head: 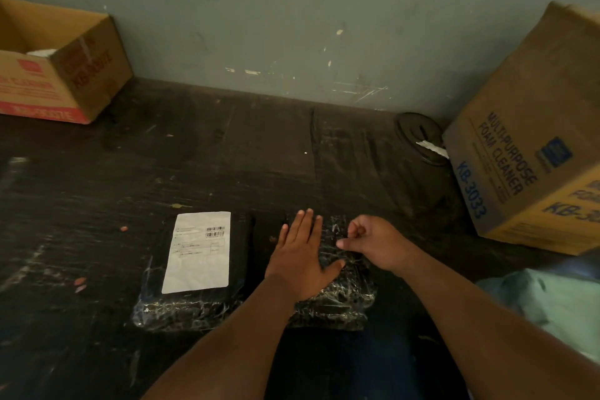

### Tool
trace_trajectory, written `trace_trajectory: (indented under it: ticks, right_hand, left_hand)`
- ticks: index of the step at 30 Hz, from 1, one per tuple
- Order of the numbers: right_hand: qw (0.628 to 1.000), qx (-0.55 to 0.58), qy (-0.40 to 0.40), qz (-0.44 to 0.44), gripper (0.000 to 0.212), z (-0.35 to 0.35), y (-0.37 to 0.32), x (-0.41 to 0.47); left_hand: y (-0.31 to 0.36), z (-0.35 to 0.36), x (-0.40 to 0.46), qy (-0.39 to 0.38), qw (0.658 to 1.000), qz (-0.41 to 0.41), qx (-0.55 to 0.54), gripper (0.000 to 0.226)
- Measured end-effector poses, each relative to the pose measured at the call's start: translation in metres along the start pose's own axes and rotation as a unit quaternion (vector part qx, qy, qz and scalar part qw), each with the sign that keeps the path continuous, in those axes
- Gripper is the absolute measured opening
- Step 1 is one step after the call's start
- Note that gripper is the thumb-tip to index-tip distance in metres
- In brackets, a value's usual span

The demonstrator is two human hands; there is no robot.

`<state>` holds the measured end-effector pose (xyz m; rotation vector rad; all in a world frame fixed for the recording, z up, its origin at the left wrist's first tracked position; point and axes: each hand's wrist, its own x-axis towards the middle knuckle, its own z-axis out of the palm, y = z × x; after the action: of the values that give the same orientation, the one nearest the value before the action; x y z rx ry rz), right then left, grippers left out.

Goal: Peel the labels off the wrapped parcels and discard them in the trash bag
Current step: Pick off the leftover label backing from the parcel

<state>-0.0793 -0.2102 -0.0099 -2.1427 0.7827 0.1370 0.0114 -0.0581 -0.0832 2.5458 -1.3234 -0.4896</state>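
- Black-wrapped right parcel [337,295]: no label visible on it. Left hand [300,261] lies flat on it, fingers straight. Right hand [367,242] curled above it; pinching something or not, can't tell.
- Left parcel [191,302], at 9 o'clock of the hands, has its white label [198,252] fully stuck. Probably half done at best.
- Open carton [61,65] at 10 o'clock: something white inside. Closed carton [532,146] at 2 o'clock.
- Pale green bag [548,305] at 4 o'clock, possibly the trash bag; contents not visible.
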Motion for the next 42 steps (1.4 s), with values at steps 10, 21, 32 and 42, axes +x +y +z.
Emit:
trace_trajectory:
  ticks: [10,21,32,42]
  right_hand:
    - [0.999,-0.047,0.010,-0.018,0.017,-0.062,-0.001,-0.091]
    - [0.980,-0.163,0.113,0.020,0.024,-0.205,0.079,-0.245]
    - [0.909,-0.352,0.201,0.101,0.037,-0.274,0.139,-0.353]
    - [0.904,-0.383,0.161,0.099,0.017,-0.297,0.154,-0.356]
  left_hand:
    - [0.048,-0.029,-0.022,0.020,0.994,-0.005,0.109,0.083]
    - [0.262,0.006,-0.061,0.036,0.982,0.187,0.006,0.080]
    - [0.353,0.071,-0.091,-0.017,0.988,0.154,0.000,0.094]
    - [0.351,0.069,-0.096,-0.018,0.988,0.150,0.012,0.092]
